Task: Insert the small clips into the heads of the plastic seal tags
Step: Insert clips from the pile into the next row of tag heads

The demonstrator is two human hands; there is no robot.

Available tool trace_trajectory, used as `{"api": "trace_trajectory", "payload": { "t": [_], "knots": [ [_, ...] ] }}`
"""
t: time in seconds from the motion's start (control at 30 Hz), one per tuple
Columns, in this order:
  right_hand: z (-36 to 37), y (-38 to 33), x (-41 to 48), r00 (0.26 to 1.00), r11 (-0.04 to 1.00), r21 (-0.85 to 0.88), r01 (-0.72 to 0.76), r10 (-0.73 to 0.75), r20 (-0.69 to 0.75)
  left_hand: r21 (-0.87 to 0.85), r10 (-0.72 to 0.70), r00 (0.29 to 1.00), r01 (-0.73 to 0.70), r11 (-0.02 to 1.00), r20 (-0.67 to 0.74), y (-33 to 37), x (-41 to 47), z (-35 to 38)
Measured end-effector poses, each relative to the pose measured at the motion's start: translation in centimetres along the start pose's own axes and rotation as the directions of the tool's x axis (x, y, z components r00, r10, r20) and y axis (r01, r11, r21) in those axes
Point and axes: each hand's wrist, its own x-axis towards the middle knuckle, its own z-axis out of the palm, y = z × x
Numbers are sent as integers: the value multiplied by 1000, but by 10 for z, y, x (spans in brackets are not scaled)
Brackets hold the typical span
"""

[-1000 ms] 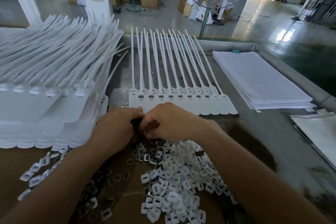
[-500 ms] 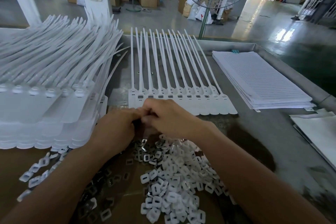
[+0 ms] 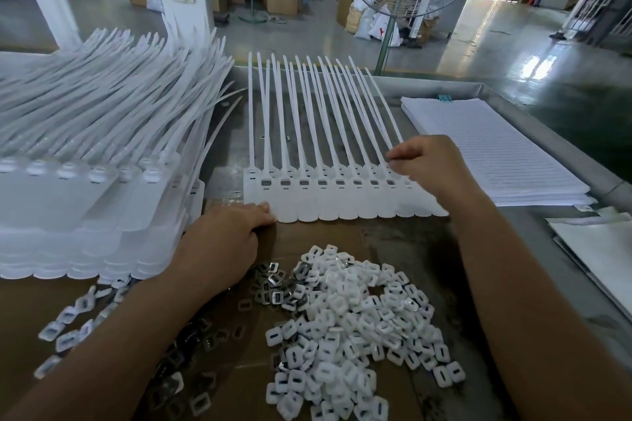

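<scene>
A joined row of white seal tags [image 3: 342,205] lies flat on the table, straps pointing away. Several of its heads [image 3: 302,183] show grey inserts; the leftmost head shows only slots. My left hand [image 3: 222,243] rests its fingertips on the row's lower left corner. My right hand [image 3: 431,164] hovers over the heads at the row's right end, thumb and fingers pinched together on a small clip that is barely visible. A heap of white square clips [image 3: 349,318] lies in front of me between my forearms.
A tall stack of finished tag rows [image 3: 85,181] fills the left side. Small metal pieces [image 3: 273,284] and loose clips [image 3: 65,328] lie on the cardboard sheet [image 3: 307,236]. A stack of lined sheets [image 3: 496,147] sits at the right, near the table rim [image 3: 547,133].
Both hands were together just in front of the tag row. They have parted: the right hand moved up and right to the row's far end, the left dropped to its lower left corner.
</scene>
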Motion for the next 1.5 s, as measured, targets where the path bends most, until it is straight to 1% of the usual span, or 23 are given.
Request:
{"api": "trace_trajectory", "payload": {
  "t": [0.07, 0.1, 0.2, 0.3, 0.4, 0.73, 0.9, 1.23, 1.4, 1.5],
  "knots": [
    [-7, 14, 2, 995, 997, 23, -73, 74, -61, -4, 0, 1000, 0, 1000, -4, 0, -1, 0],
    [-10, 19, 3, 992, 994, 41, -106, 108, -66, -5, 1, 1000, -1, 1000, -6, 0, -1, 0],
    [-13, 31, 4, 983, 983, 50, -177, 179, -36, -6, 7, 1000, -7, 1000, -5, 0, -1, 0],
    [-9, 38, 5, 978, 978, 3, -209, 209, 11, 1, 8, 1000, -8, 1000, 1, 0, -1, 0],
    [-5, 42, 7, 970, 970, 18, -244, 243, 25, -3, 9, 1000, -9, 1000, 0, 0, 0, 1],
    [0, 47, 13, 968, 968, -1, -252, 252, -10, 30, 8, 1000, -8, 1000, 10, 0, 0, 0],
    [4, 49, 14, 970, 971, -36, -235, 232, -79, 25, 7, 1000, -8, 1000, 10, 0, 0, 0],
    [3, 52, 16, 971, 971, -56, -233, 229, -60, 23, 12, 1000, -12, 1000, 3, -1, -1, 1],
    [7, 53, 15, 971, 976, -60, -208, 199, -130, 28, 19, 1000, -19, 999, -2, -1, -1, 1],
    [4, 53, 15, 968, 970, -31, -240, 236, -85, 35, 22, 1000, -22, 999, -4, -2, -1, 2]
  ]
}}
